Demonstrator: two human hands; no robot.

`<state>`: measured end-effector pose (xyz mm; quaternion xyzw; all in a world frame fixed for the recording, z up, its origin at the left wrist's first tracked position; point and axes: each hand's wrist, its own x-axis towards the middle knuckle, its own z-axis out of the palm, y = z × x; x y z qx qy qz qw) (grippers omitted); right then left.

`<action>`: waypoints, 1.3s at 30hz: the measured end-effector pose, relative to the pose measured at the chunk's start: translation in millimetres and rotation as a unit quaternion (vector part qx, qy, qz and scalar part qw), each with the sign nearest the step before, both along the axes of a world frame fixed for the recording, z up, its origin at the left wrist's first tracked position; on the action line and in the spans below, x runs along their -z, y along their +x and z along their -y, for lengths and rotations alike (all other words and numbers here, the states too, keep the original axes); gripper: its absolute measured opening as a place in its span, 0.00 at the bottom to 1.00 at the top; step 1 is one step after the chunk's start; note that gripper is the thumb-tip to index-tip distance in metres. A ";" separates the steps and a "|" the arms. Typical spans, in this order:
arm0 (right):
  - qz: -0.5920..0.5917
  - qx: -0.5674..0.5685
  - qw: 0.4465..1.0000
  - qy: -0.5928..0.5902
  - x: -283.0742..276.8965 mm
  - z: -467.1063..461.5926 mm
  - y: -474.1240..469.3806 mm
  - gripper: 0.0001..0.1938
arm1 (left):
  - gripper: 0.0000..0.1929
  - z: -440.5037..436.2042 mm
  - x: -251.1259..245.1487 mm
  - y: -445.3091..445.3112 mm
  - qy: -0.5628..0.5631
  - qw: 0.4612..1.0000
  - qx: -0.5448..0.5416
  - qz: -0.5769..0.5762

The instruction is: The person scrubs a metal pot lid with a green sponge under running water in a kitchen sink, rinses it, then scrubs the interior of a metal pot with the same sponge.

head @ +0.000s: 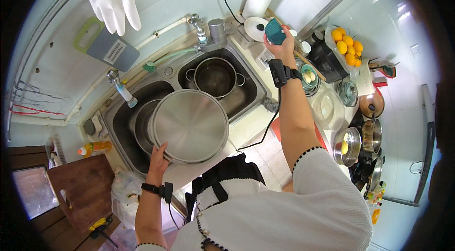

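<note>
With its fingers at the lower left rim, my left hand (158,161) holds a large round stainless steel pot or basin (191,126), bottom side facing up, over the front edge of the double sink. My right hand (280,45) is raised at the right back of the counter, gripping a teal ridged cloth or pad (275,32) beside a white lid with a black knob (255,28). A two-handled steel pot (215,76) stands in the right basin. Another metal vessel (142,126) lies in the left basin, partly hidden by the large one.
Two faucets (197,29) rise behind the sink (170,79), near a green brush (149,66). Steel wool (269,104) lies at its right. Glass bowls (328,110), steel pans (347,146) and oranges (350,45) crowd the right counter. An orange bottle (95,148) lies left.
</note>
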<state>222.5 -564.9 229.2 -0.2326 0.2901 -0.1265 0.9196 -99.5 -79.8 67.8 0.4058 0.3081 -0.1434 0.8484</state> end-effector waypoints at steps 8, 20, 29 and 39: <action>-0.014 0.004 0.998 -0.065 -2.0 4.9 -0.6 0.20 | 0.25 -0.8 -2.9 3.4 0.013 1.000 0.007 -0.006; 0.003 -0.007 0.997 -0.079 6.6 5.5 -2.7 0.10 | 0.25 1.8 1.3 4.9 0.023 0.999 -0.008 -0.027; 0.018 -0.014 0.998 -0.062 8.6 5.5 -3.5 0.15 | 0.26 0.7 -3.6 9.0 0.017 1.000 0.003 -0.016; 0.026 -0.049 0.997 -0.058 -10.0 -5.0 -20.3 0.17 | 0.25 -0.4 -2.8 9.5 0.006 1.000 0.012 0.010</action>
